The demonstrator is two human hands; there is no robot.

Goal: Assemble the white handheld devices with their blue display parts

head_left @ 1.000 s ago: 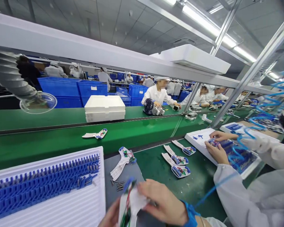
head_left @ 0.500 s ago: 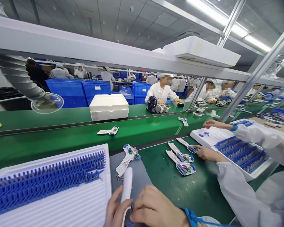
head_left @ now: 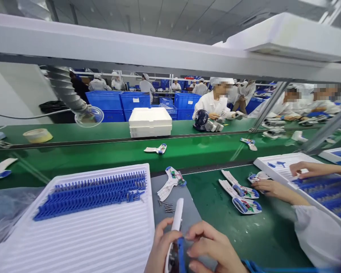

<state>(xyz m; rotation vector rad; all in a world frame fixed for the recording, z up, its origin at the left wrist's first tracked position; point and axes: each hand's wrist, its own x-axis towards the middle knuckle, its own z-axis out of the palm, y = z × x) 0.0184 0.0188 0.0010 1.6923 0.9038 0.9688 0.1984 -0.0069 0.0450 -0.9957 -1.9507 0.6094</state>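
Note:
My left hand (head_left: 162, 244) is closed around a white plastic housing (head_left: 178, 214), a slim handle shape standing tilted with its long end pointing away. Its inner side, with dark parts and a blue edge (head_left: 182, 256), faces right. Curled beside that edge, the fingertips of my right hand (head_left: 213, 246) press at the housing; their exact contact is partly hidden. Just beyond lies an opened white handle half (head_left: 170, 184) with green and blue parts inside. Several loose screws (head_left: 168, 207) rest on the grey mat (head_left: 190, 212) under my hands.
To the left, a ribbed white foam tray (head_left: 102, 235) carries rows of blue pieces (head_left: 88, 199). At right, a co-worker's hand (head_left: 272, 189) touches a housing half near other halves (head_left: 247, 206). A green belt (head_left: 116, 154) crosses behind, below white stacked trays (head_left: 150, 123).
The view has swung left, so things sit further right. The housing has turned to show its inner side and blue edge. The co-worker's hand has drawn a housing half closer to the tray.

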